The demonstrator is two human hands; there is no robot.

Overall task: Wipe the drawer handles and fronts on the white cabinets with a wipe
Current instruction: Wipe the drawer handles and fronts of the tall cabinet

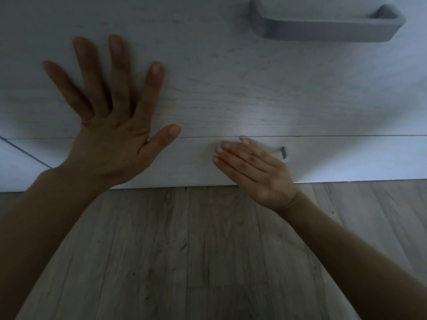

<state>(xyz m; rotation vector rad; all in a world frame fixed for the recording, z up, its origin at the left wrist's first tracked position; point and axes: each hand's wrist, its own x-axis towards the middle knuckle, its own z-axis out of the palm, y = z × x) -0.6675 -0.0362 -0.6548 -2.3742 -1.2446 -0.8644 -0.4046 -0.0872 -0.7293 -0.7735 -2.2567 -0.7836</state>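
My left hand lies flat with fingers spread on the upper white drawer front, left of its grey bar handle. My right hand is lower, fingers straight and together, pressed against the lower drawer front. A pale, blurred wipe shows just past its knuckles. The wipe lies over the lower drawer's handle, of which only a dark right end shows. Most of the wipe is hidden under the hand.
A grey wood-look floor runs up to the cabinet's bottom edge. A seam between the two drawers crosses the view at mid-height. A second cabinet panel edge angles off at the far left. The lighting is dim.
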